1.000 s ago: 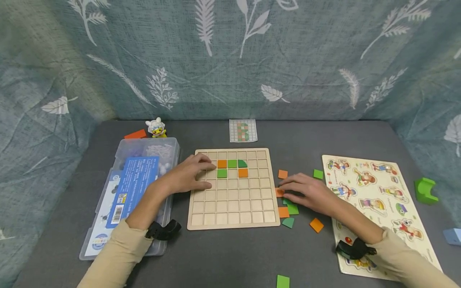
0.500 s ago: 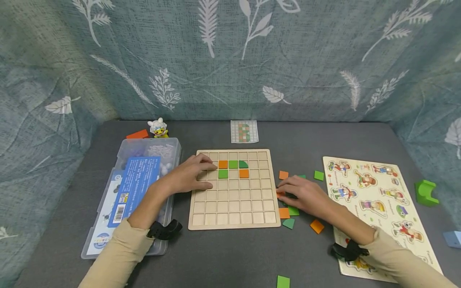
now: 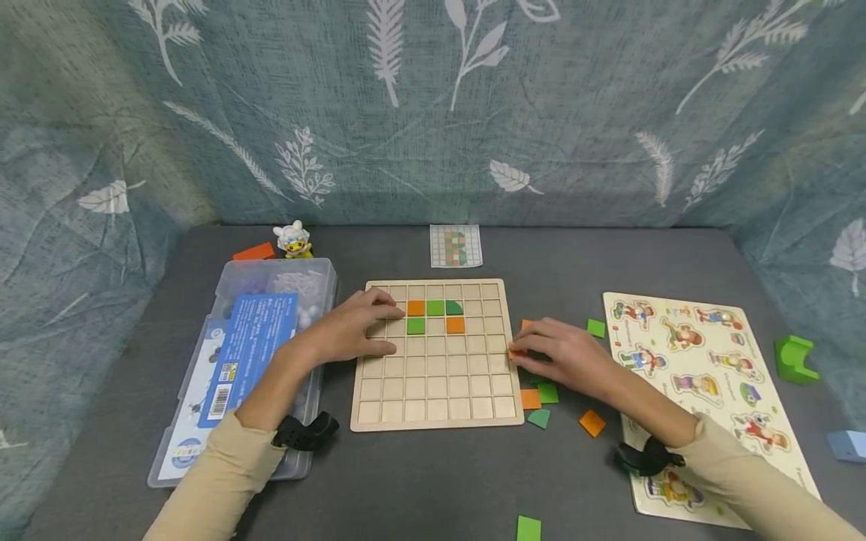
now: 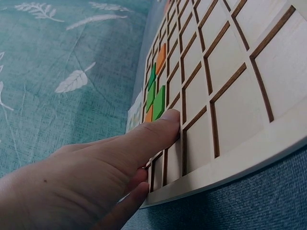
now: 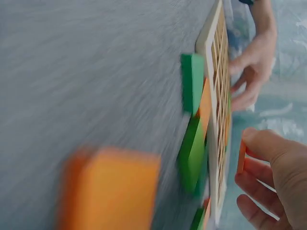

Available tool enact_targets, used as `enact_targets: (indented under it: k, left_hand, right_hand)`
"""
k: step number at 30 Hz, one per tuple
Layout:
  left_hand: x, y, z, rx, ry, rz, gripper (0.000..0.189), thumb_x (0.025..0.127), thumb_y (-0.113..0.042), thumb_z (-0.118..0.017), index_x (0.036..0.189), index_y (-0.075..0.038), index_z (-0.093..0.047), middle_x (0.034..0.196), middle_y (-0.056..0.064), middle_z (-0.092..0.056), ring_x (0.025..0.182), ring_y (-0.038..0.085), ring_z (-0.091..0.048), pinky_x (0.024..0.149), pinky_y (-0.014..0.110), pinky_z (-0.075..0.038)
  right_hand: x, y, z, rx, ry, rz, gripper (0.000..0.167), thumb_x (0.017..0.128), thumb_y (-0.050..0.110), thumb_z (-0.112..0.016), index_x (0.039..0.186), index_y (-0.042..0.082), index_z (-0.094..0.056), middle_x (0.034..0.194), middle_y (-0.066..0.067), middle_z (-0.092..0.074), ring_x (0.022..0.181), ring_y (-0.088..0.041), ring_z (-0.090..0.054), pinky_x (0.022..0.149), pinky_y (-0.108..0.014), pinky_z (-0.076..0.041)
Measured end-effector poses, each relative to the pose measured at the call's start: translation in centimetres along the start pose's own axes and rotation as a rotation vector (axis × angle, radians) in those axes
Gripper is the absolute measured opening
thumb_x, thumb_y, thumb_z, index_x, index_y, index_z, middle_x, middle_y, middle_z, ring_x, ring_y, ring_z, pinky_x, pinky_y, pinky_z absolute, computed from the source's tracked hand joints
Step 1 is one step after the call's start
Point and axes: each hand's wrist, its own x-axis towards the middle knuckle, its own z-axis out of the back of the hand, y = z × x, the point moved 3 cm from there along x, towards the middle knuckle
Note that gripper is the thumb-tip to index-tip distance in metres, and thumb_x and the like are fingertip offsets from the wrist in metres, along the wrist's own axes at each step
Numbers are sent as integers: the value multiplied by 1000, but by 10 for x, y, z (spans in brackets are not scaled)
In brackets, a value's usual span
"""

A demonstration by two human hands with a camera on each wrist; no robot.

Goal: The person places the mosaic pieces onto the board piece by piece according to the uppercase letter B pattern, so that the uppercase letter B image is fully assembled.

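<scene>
My right hand [image 3: 571,357] pinches an orange square tile [image 5: 242,157] between thumb and fingers, right at the right edge of the wooden grid board [image 3: 436,387]. My left hand [image 3: 352,327] rests on the board's left side, thumb and fingers spread and holding nothing. In the upper rows of the grid lie an orange square [image 3: 416,308], a green square [image 3: 435,307] and a dark green quarter-round piece [image 3: 454,307]. Just below them sit another green square [image 3: 416,326] and another orange square [image 3: 455,324]. A small printed pattern card [image 3: 456,246] lies behind the board.
Loose orange and green tiles [image 3: 531,399] lie right of the board, partly under my right hand. A clear plastic case [image 3: 313,282] stands on the left, near a small figurine [image 3: 294,240]. A picture puzzle board [image 3: 683,428] lies under my right forearm.
My right hand has lifted the orange tile from the loose pile and shifted left with it to the board's edge. The left hand has stayed in place.
</scene>
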Motion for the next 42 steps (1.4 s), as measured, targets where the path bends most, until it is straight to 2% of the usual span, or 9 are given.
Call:
enact_targets:
  k: [8, 12, 16, 26, 31, 35, 39, 42]
  left_hand:
    - [0, 0, 1, 0, -3, -9, 51, 87, -26, -73, 132, -6, -59, 134, 14, -48, 122, 34, -44, 103, 51, -40]
    - [1, 1, -1, 7, -16, -26, 50, 86, -26, -73, 131, -5, -60, 132, 14, -49, 120, 34, -45, 102, 50, -40]
    - [2, 1, -3, 13, -31, -44, 49, 86, -25, -74, 129, -5, -61, 130, 14, -50, 119, 34, -46, 102, 50, -41]
    - [0, 2, -2, 3, -21, -27, 50, 86, -25, -73, 130, -4, -60, 132, 15, -50, 120, 34, -46, 101, 50, -41]
    - [1, 0, -1, 8, -6, -19, 51, 86, -26, -73, 131, -5, -60, 132, 15, -49, 121, 34, -46, 102, 50, -41]
    - [2, 0, -1, 14, -3, -11, 51, 86, -26, -73, 131, -5, -60, 133, 15, -49, 122, 35, -45, 103, 51, -41]
    - [1, 0, -1, 5, -8, -8, 51, 87, -25, -73, 131, -5, -60, 133, 14, -49, 122, 34, -45, 102, 51, -41]
    - [1, 0, -2, 4, -12, -17, 50, 87, -25, -73, 131, -5, -60, 132, 15, -49, 121, 35, -45, 102, 52, -41]
  right_hand:
    - [61, 29, -32, -14, 40, 99, 9, 81, 20, -78, 88, 16, -75, 89, 5, -70, 84, -9, -65, 73, -22, -54]
    - [86, 38, -50, -66, 68, 108, 5, 85, 22, -75, 86, 17, -73, 86, 6, -67, 79, -8, -63, 69, -19, -53]
    - [101, 41, -65, -80, 108, 81, 6, 86, 23, -74, 86, 18, -73, 87, 6, -67, 80, -8, -63, 68, -20, -52]
    - [109, 44, -78, -103, 187, 60, 6, 89, 22, -70, 87, 17, -73, 90, 4, -67, 81, -10, -61, 68, -19, -51]
    - [107, 44, -77, -38, 227, 35, 8, 89, 22, -71, 89, 16, -75, 94, 2, -67, 86, -11, -62, 72, -19, -52]
    - [105, 45, -76, -19, 241, 53, 10, 89, 22, -70, 93, 15, -76, 100, 1, -68, 90, -13, -62, 76, -21, -52]
    - [102, 45, -68, -23, 229, 68, 15, 90, 23, -69, 100, 14, -74, 106, 0, -68, 95, -14, -61, 80, -23, -52]
    - [93, 40, -55, -1, 219, 16, 21, 89, 25, -70, 107, 13, -72, 110, 0, -68, 98, -15, -62, 82, -26, -52]
